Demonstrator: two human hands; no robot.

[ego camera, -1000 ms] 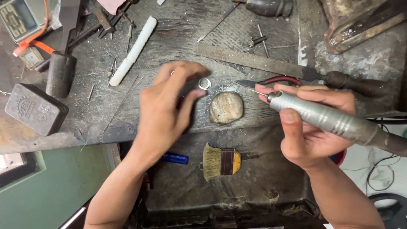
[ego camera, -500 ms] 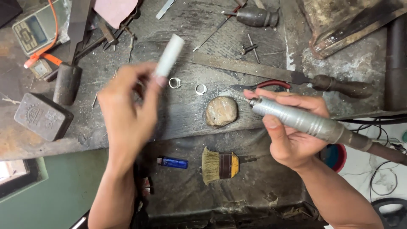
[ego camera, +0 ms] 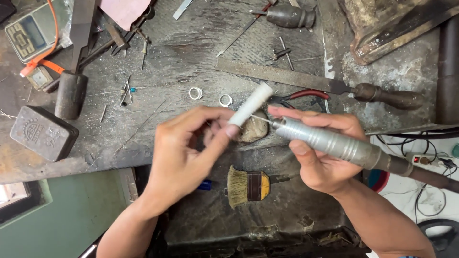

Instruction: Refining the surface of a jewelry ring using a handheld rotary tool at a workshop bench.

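**Bench inventory: white stick and rotary handpiece in hand**

Left hand: grip pinching a white cylindrical stick at its lower end, between thumb and fingertips; stick tilted, upper end pointing toward the far edge of the surface.

Right hand: grip wrapped tight round a grey metal rotary handpiece, whose thin bit points left and meets the lower part of the stick. Both are held just above the near edge of the surface, over a rounded brownish stone.

Also present: two small metal rings side by side, just beyond the hands; long flat file with dark wooden handle on the right half; red-handled pliers just under it; dark stamped metal block at the left edge; digital scale in the far left corner; short bristle brush on the lower tray below the near edge
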